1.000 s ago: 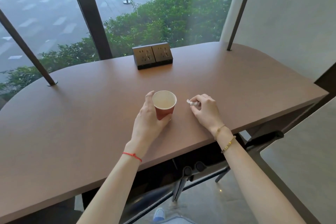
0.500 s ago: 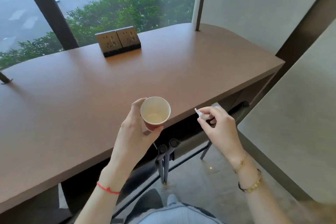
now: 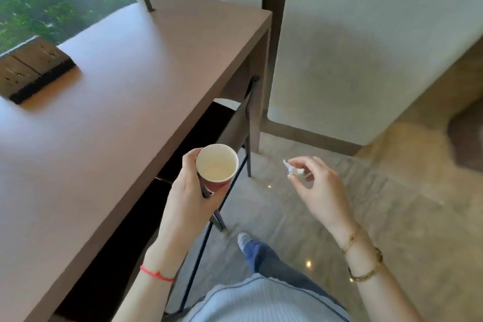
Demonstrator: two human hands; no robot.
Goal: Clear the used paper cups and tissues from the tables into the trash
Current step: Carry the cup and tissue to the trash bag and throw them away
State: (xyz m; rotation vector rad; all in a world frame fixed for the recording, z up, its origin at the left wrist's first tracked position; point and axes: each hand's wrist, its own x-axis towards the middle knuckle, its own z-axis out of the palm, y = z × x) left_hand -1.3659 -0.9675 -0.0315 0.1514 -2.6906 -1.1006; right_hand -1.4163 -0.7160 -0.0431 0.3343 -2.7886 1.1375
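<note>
My left hand grips a red paper cup with a pale inside, upright, just off the front edge of the brown table. The cup looks empty. To its right, over the floor, my right hand pinches a small crumpled white tissue between thumb and fingertips. Both hands are clear of the tabletop. No trash bin is in view.
A dark socket box sits on the table at the left. Thin black chair legs stand under the table edge. A grey partition wall rises to the right, with tiled floor below. My leg and shoe show at the bottom.
Both hands lifted the cup and the tissue off the table and drew them back past its edge. The view swung right and down toward the floor.
</note>
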